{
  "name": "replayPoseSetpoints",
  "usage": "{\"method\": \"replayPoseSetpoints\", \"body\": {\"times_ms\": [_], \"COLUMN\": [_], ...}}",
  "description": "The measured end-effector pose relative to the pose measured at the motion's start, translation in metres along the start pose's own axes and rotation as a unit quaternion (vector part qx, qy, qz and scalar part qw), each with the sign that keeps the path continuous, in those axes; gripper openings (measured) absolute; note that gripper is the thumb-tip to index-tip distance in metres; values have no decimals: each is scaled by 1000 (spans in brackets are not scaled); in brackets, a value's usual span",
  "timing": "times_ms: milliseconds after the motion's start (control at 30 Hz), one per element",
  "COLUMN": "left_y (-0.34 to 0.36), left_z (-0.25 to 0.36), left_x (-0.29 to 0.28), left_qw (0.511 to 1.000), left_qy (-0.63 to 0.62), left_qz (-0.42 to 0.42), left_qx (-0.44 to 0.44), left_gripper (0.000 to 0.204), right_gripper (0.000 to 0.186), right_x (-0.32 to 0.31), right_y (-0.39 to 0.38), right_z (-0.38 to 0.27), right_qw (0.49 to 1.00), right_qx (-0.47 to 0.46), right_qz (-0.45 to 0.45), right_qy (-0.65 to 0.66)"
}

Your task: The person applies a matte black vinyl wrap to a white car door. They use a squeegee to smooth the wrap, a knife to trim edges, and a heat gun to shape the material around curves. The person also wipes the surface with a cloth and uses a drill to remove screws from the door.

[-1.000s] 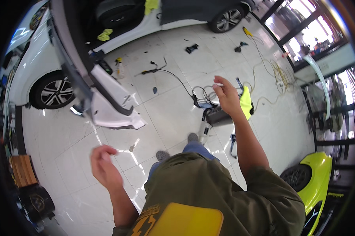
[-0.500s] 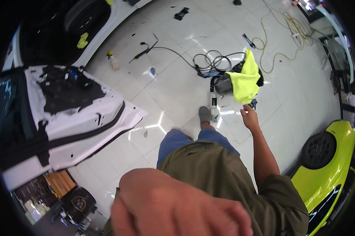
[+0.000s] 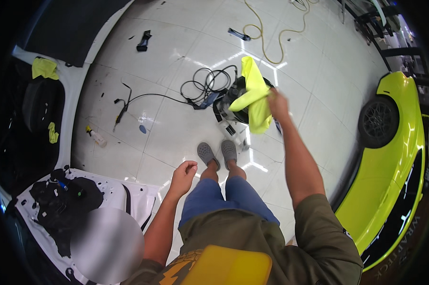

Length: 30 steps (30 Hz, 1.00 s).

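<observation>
My right hand is at the right edge of a bright yellow-green cloth, its fingers closed on it; motion smears them slightly. The cloth hangs folded over a dark, round, bucket-like machine on the floor. Beside my left thigh, my left hand hovers with fingers curled in, and nothing shows in it. A white bottle with a dark label is by the machine's near side, just beyond my feet. Close to the camera at the lower edge is a flat, translucent yellow piece; what holds it is out of view.
A coiled black hose runs left to a wand. Near it stand a spray bottle and a blue oval pad. An opened white car door is at left, a yellow-green car at right. A yellow hose lies beyond.
My view has shifted. My left hand has dropped from close to the camera to beside my thigh. My right hand has reached the cloth, whose folds have changed. Both feet now stand together.
</observation>
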<state>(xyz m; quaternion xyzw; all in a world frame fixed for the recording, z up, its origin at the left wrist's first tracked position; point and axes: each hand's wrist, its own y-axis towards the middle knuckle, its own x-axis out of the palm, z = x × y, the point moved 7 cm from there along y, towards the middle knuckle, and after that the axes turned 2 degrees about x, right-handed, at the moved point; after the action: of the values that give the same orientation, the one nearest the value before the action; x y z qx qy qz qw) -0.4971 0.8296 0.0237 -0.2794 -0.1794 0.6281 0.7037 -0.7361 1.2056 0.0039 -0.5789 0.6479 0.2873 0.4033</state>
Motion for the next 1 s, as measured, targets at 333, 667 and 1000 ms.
{"method": "replayPoseSetpoints", "body": {"times_ms": [333, 667, 1000], "left_y": [67, 146, 229], "left_z": [174, 79, 43], "left_x": [74, 150, 243], "left_qw": [917, 864, 856], "left_qy": [-383, -488, -437], "left_qz": [-104, -18, 257], "left_qx": [46, -119, -95], "left_gripper": [48, 48, 54], "right_gripper": [38, 49, 34], "right_x": [-50, -28, 70], "right_y": [-138, 37, 133], "right_z": [-183, 33, 58], "right_qw": [901, 993, 945], "right_qx": [-14, 54, -132], "right_qz": [-344, -26, -288], "right_qy": [265, 97, 86]}}
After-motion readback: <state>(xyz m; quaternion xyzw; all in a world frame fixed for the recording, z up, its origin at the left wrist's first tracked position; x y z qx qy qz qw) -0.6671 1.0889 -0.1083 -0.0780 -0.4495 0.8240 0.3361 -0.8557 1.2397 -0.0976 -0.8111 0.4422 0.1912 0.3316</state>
